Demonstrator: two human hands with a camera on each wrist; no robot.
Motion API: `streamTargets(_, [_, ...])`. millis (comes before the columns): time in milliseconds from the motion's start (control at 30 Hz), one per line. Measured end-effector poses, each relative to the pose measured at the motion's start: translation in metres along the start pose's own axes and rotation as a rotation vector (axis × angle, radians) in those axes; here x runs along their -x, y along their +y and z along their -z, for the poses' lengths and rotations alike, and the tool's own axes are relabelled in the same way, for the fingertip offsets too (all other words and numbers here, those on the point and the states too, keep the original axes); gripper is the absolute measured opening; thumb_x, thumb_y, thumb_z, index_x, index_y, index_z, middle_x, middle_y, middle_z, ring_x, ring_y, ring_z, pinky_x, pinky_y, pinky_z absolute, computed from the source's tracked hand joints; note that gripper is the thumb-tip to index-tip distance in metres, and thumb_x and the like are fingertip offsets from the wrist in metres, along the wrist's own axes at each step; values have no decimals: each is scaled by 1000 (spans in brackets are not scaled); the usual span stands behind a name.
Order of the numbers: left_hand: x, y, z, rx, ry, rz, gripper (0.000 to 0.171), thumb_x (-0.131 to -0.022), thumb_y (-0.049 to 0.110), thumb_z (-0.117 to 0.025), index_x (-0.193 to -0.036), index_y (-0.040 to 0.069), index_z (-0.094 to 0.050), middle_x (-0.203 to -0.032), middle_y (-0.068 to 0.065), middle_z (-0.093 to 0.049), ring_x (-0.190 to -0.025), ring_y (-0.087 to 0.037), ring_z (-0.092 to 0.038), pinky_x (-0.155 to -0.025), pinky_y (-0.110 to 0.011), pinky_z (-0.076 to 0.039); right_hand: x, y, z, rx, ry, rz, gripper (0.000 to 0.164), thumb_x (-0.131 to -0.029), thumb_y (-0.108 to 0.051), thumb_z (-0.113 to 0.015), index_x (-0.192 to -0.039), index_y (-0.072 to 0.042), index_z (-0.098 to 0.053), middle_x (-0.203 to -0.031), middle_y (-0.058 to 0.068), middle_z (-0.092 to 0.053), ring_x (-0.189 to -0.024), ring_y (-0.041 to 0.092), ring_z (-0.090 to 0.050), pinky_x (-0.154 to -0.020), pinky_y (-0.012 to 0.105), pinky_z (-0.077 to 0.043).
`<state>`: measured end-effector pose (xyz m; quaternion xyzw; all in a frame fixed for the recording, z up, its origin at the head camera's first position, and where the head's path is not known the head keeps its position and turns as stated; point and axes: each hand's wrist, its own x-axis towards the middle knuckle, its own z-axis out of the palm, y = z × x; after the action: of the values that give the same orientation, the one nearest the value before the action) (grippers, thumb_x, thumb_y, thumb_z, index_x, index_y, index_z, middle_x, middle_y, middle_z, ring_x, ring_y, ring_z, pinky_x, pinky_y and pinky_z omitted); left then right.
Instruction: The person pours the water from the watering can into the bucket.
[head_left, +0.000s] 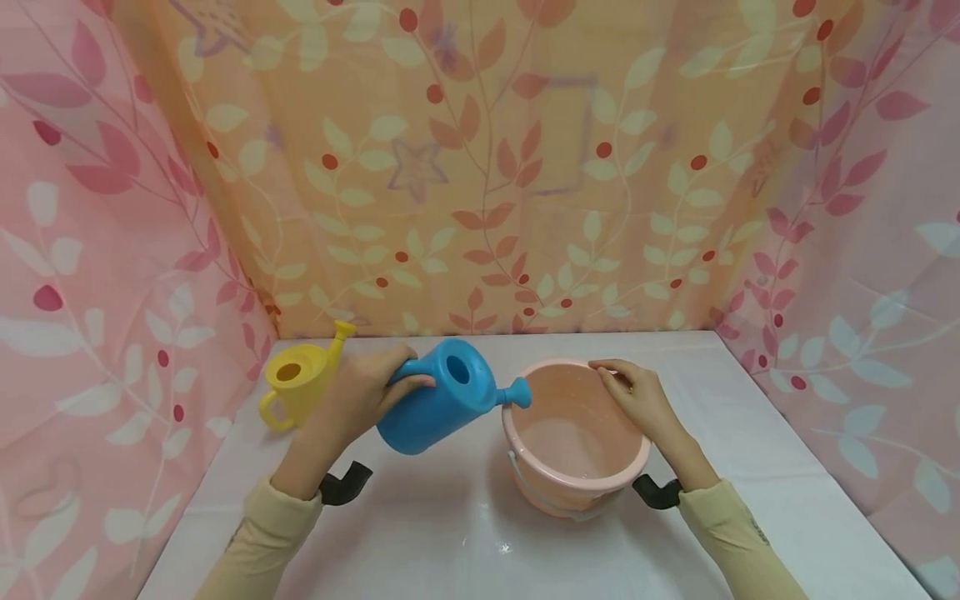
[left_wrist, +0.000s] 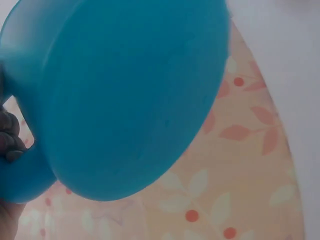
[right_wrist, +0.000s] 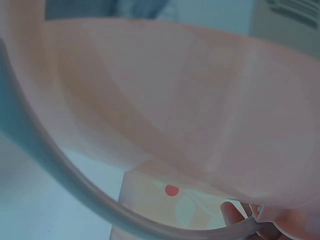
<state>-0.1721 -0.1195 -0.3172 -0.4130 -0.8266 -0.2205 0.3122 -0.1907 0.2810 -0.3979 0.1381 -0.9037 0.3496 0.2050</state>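
My left hand (head_left: 363,392) grips the handle of a blue watering can (head_left: 431,412), held tilted to the right above the table. Its spout (head_left: 516,392) reaches over the left rim of a pink bucket (head_left: 581,482). In the left wrist view the can's base (left_wrist: 135,105) fills most of the picture, with curled fingers (left_wrist: 9,132) at the handle. At the bucket's right rear rim, my right hand (head_left: 637,404) pinches the edge between thumb and fingers. Seen from the right wrist, the bucket's wall (right_wrist: 175,105) hides most of that hand; its pale carrying handle (right_wrist: 90,187) hangs down.
A yellow watering can (head_left: 296,383) stands at the table's back left, partly behind my left forearm. Small wet-looking glints (head_left: 504,547) lie on the white table (head_left: 420,533). Patterned cloth walls (head_left: 480,167) enclose the back and both sides.
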Motion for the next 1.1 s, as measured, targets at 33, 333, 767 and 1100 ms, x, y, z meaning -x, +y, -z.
streamTargets(33, [2, -1, -1, 10, 5, 15, 34, -83, 42, -61, -90, 9, -54, -68, 2, -56, -60, -8, -56, -67, -31, -56, 0, 0, 0, -1, 0, 0, 20, -91, -16, -60, -110, -12, -68, -105, 6, -69, -76, 12, -61, -65, 20, -49])
streamTargets(333, [20, -6, -6, 36, 47, 92, 32, -82, 38, -62, -91, 8, -53, -70, 1, -58, -63, -11, -61, -69, -37, -56, 0, 1, 0, -8, 5, 6, 20, -91, -15, -60, -109, -11, -68, -105, 6, -69, -79, 12, -63, -66, 19, -50])
streamTargets(767, [43, -7, -18, 46, 164, 198, 25, -79, 20, -71, -88, 5, -53, -68, 1, -53, -61, -6, -53, -63, -31, -55, 1, 0, -1, -29, 6, 3, 20, -91, -15, -60, -108, -10, -68, -103, 6, -69, -78, 11, -63, -65, 18, -50])
streamTargets(1100, [63, -10, -32, 84, 256, 367, 18, -81, 8, -69, -90, 3, -54, -68, 1, -51, -60, -7, -50, -59, -23, -51, 0, 1, -1, -28, 10, 5, 20, -91, -16, -60, -108, -10, -68, -103, 6, -69, -78, 11, -63, -65, 17, -50])
